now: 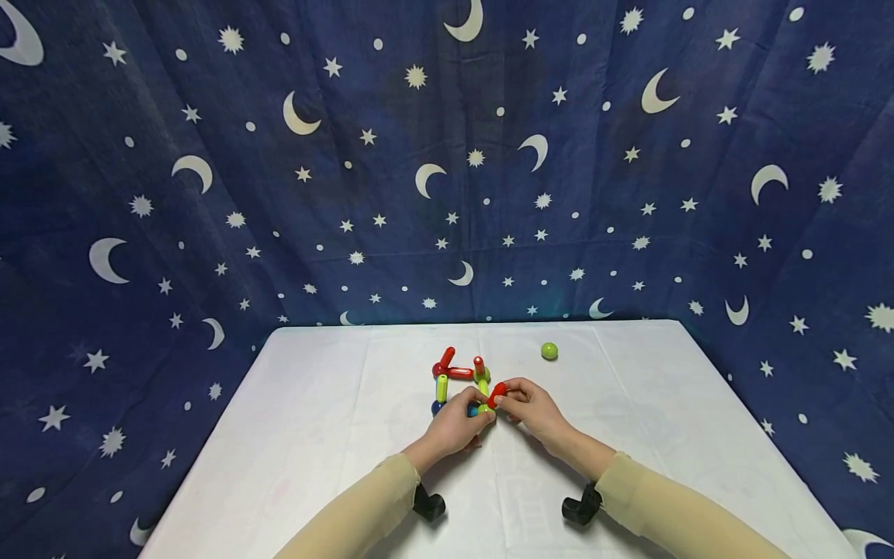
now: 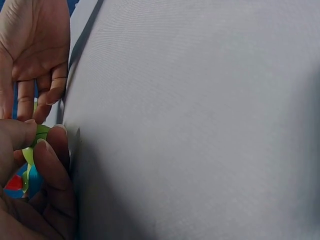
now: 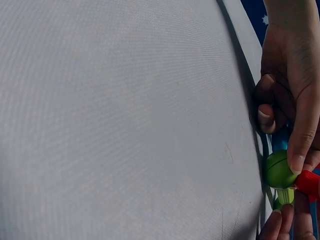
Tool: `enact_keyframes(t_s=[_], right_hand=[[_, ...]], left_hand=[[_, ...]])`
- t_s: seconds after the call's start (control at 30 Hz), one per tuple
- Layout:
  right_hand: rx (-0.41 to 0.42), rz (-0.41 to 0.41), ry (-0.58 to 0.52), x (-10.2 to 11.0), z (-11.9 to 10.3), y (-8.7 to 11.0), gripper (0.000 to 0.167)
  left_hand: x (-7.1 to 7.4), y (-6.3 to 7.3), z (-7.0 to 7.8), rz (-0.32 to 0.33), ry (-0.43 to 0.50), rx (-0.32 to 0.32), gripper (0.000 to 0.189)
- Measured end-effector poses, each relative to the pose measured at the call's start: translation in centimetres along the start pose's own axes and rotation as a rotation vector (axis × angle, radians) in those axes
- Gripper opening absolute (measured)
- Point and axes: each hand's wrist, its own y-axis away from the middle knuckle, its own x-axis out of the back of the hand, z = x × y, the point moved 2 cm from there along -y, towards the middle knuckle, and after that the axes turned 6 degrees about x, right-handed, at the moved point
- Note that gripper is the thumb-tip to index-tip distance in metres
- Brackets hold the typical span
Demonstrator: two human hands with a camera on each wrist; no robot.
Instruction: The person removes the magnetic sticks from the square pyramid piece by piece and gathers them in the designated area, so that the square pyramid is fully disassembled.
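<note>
A square frame of toy rods and balls lies on the white table. At its near right corner my left hand pinches a green ball between thumb and fingers. My right hand grips a short red rod, its lower end right at that ball. A light-blue rod runs left from the ball, partly covered by the left hand. Farther back, a red ball and a green ball are joined by a red rod. Upright rods stand on both. A yellow-green rod rises over the dark-blue ball.
A loose green ball sits at the back right of the white-covered table. Behind the table hangs a dark-blue curtain with moons and stars. Black wrist-worn devices hang below both sleeves.
</note>
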Motion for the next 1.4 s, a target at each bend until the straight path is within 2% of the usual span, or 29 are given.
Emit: enact_keyframes(t_s=[0.33, 0.6, 0.7, 0.8, 0.97, 1.07, 1.2, 1.4], right_hand=[[0.011, 0.006, 0.018, 0.2, 0.2, 0.1, 0.024], [-0.036, -0.003, 0.031, 1.0, -0.2, 0.0, 0.031], [-0.045, 0.014, 0.102, 2.4, -0.4, -0.4, 0.037], [-0.056, 0.043, 0.199, 4.8, -0.4, -1.0, 0.041], [-0.086, 0.084, 0.354, 9.1, 0.3, -1.8, 0.039], [-0.097, 0.099, 0.416, 10.8, 0.8, -2.0, 0.038], [-0.106, 0.115, 0.459, 11.6, 1.2, -2.2, 0.038], [-0.093, 0.11, 0.553, 11.4, 1.1, -2.5, 0.038]], left_hand=[[-0.2, -0.1, 0.0, -0.005, 0.012, -0.018, 0.021], [-0.3, 0.0, 0.1, -0.006, 0.005, -0.017, 0.022], [-0.3, 0.0, 0.1, -0.003, -0.005, -0.004, 0.023], [-0.2, 0.1, 0.1, -0.006, -0.007, 0.008, 0.023], [0.0, 0.2, 0.1, -0.009, 0.001, 0.012, 0.022], [0.1, 0.2, 0.0, -0.011, 0.0, 0.02, 0.023], [0.1, 0.2, -0.1, -0.012, 0.003, 0.016, 0.023], [0.0, 0.1, -0.1, -0.011, 0.007, 0.015, 0.022]])
